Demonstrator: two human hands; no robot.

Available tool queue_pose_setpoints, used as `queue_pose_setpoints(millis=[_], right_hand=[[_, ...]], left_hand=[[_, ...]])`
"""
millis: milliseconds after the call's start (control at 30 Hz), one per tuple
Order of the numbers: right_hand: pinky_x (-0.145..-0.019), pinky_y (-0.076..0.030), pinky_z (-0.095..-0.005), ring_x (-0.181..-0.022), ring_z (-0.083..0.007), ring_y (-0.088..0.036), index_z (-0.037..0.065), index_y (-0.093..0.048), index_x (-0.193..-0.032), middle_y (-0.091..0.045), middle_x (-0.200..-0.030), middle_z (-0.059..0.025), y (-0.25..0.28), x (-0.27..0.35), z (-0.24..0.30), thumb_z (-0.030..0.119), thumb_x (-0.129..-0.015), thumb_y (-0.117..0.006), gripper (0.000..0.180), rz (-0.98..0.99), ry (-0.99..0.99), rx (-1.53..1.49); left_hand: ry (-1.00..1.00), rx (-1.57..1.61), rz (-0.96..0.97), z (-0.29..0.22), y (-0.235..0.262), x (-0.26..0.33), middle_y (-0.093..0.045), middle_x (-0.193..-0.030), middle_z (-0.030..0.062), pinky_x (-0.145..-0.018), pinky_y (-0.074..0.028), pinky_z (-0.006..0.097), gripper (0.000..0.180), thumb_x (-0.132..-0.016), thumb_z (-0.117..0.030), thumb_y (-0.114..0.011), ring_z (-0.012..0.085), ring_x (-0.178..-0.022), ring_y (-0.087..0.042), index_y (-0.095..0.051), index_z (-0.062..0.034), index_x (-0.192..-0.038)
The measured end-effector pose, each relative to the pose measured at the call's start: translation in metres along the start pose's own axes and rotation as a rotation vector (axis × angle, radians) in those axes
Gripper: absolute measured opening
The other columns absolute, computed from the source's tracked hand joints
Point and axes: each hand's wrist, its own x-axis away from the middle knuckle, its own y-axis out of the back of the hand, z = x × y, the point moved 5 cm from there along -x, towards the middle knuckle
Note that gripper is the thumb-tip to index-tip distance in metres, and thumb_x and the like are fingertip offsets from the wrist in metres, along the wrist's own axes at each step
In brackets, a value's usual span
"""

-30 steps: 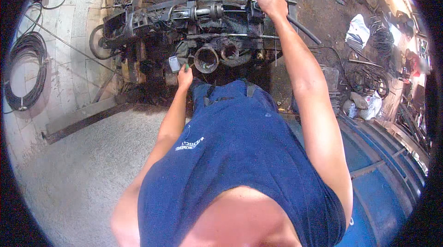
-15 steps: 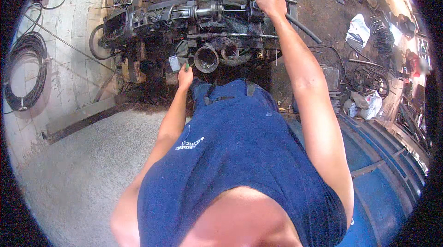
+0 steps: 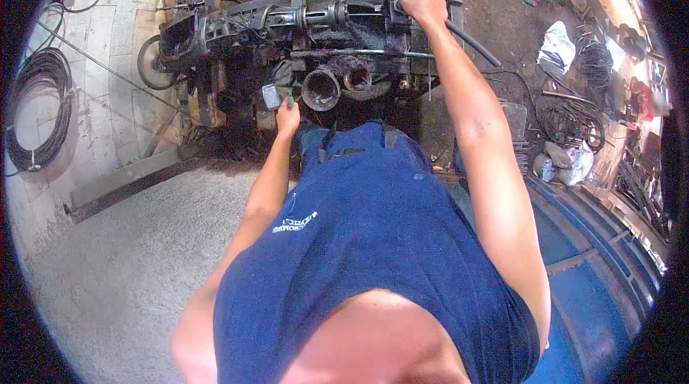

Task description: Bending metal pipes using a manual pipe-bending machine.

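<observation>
Right hand (image 3: 422,2) is wrapped tight around a long curved grey metal bar (image 3: 470,38) lying across the top of the grimy black pipe-bending machine (image 3: 308,47). Left hand (image 3: 288,117) rests at the machine's front edge, can't tell its grip. Left of the machine: coiled black cable (image 3: 39,115) on pale tiles.

The machine (image 3: 301,47) at twelve o'clock is dark metal, matt, with a greasy, grimy look; its two round openings (image 3: 321,90) show dull, rough rims. The long bent bar (image 3: 466,36) under the right hand (image 3: 422,3) is smooth grey metal with a faint sheen. The floor (image 3: 136,255) at eight o'clock looks like rough, grainy concrete. The coiled cable (image 3: 39,118) at nine o'clock looks black and rubbery.
</observation>
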Motion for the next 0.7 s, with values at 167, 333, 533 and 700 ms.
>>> queue_pose_setpoints(millis=[167,333,533,700], right_hand=[[-0.084,-0.052,-0.0466,-0.097,-0.0383,-0.066,0.001,-0.070,-0.101,-0.067,-0.102,-0.0238,-0.0012,-0.0004,0.0019,0.057,-0.084,-0.048,0.063,0.002,0.018,0.007],[-0.084,-0.052,-0.0464,-0.097,-0.0381,-0.066,0.001,-0.069,-0.102,-0.067,-0.104,-0.0236,0.0001,0.0024,0.0012,0.057,-0.084,-0.046,0.063,-0.003,0.021,0.016],[-0.086,-0.051,-0.0471,-0.099,-0.0406,-0.064,0.003,-0.069,-0.103,-0.066,-0.103,-0.0251,-0.0005,-0.0010,-0.0032,0.058,-0.083,-0.049,0.061,0.004,-0.011,-0.021],[-0.085,-0.052,-0.0461,-0.098,-0.0384,-0.065,0.001,-0.070,-0.102,-0.067,-0.104,-0.0240,0.0006,0.0007,0.0029,0.057,-0.084,-0.049,0.062,0.014,0.000,-0.006]], left_hand=[[-0.008,0.003,-0.011,0.0024,-0.0003,-0.0011,-0.056,-0.128,0.0230,-0.101,-0.041,0.040,0.053,-0.087,-0.031,-0.052,0.0374,-0.120,-0.053,-0.051,-0.0045,-0.133],[-0.001,-0.040,-0.004,-0.0011,0.0008,0.0020,-0.056,-0.126,0.0241,-0.101,-0.041,0.041,0.052,-0.088,-0.031,-0.052,0.0381,-0.119,-0.053,-0.051,-0.0056,-0.133],[-0.043,-0.040,-0.021,0.0034,0.0003,-0.0015,-0.057,-0.125,0.0252,-0.101,-0.041,0.041,0.052,-0.088,-0.032,-0.051,0.0389,-0.118,-0.054,-0.051,-0.0055,-0.133],[-0.054,-0.087,-0.031,0.0008,0.0017,0.0008,-0.058,-0.123,0.0257,-0.100,-0.042,0.042,0.051,-0.089,-0.033,-0.050,0.0409,-0.115,-0.055,-0.053,-0.0048,-0.131]])
